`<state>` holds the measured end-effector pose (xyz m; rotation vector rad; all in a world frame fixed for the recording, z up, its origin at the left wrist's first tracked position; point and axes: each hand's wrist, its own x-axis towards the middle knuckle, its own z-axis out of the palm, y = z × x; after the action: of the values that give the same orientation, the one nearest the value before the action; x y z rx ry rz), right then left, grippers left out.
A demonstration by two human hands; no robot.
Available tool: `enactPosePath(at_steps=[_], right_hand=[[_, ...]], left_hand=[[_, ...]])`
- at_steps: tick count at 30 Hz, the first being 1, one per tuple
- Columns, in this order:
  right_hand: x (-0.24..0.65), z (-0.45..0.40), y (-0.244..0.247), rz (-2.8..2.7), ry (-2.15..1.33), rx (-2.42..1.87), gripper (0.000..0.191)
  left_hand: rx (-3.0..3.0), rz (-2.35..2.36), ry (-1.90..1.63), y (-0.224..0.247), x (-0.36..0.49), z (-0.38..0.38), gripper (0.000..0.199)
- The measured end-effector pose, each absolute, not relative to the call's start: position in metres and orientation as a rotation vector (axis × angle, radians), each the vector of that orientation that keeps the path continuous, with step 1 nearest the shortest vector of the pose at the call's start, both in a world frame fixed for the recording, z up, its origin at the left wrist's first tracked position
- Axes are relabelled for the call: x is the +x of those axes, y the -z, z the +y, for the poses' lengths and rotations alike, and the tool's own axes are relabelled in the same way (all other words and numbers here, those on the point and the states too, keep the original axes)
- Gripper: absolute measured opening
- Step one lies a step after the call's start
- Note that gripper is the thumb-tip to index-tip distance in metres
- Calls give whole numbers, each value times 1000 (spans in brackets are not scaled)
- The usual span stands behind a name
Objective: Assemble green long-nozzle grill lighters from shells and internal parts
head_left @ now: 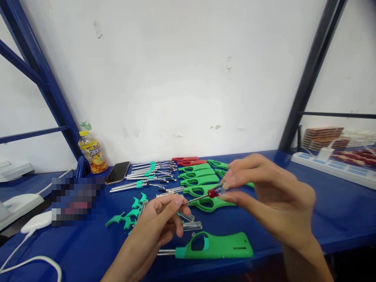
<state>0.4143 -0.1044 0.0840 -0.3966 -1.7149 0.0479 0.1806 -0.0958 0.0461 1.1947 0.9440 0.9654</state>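
My right hand point(273, 199) pinches the clear and red handle of a small screwdriver point(212, 192) between thumb and fingers. The shaft slants down to the left, its tip at the fingertips of my left hand point(161, 221). Those fingers are closed together; whatever tiny piece they hold there is too small to make out. Just in front, near the table's edge, lies a green long-nosed lighter point(226, 246) with a teal trigger. Clear plastic tubes point(192, 226) lie beside and partly behind my left hand. Teal trigger pieces point(128, 220) are scattered to its left.
Green lighter shells point(202, 180) and red ones point(190, 162) lie behind my hands. Metal lighter rods with wires point(147, 176) are lined up left of them, near a phone point(118, 172) and a yellow-capped bottle point(92, 152). A power strip point(335, 168) runs along the right.
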Motion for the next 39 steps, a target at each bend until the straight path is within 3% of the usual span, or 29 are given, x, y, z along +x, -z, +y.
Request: enactPosePath(at_steps=[39], right_hand=[[412,-105,-84,-1673,36,-410,34]], left_hand=[[1074,997,-1013,-49,183,-95,59]])
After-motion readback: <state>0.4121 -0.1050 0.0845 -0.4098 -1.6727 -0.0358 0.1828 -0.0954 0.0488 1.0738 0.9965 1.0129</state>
